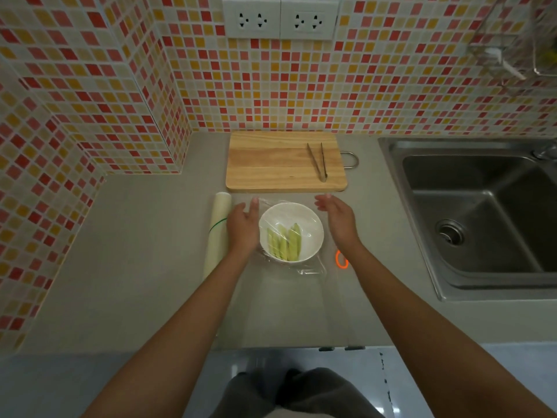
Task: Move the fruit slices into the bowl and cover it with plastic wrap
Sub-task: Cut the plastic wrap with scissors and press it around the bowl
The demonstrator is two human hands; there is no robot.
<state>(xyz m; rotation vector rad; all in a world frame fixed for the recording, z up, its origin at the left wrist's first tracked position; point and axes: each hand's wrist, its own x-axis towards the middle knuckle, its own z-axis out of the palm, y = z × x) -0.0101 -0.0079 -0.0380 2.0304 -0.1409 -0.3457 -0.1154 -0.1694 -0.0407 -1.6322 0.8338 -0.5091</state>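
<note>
Mid-frame on the grey desk [150,282], a white bowl [313,215] of fruit slices [284,244] sits under plastic wrap [310,268]. Left hand [244,227] and right hand [337,218] flank it, fingers released. Mosaic wall [391,92] above; sink [482,212] right.

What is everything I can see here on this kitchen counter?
bowl: one, white, on the counter between the hands
fruit slices: several, pale green, in the bowl
plastic wrap sheet: one, clear, over the bowl
plastic wrap roll: one, whitish, left of the bowl
cutting board: one, wooden, behind the bowl
tongs: one, metal, on the board
rubber band: one, orange, right of the bowl
sink: one, steel, far right
wall sockets: two, white, on the tiles
left hand: open, beside the bowl
right hand: open, beside the bowl
</note>
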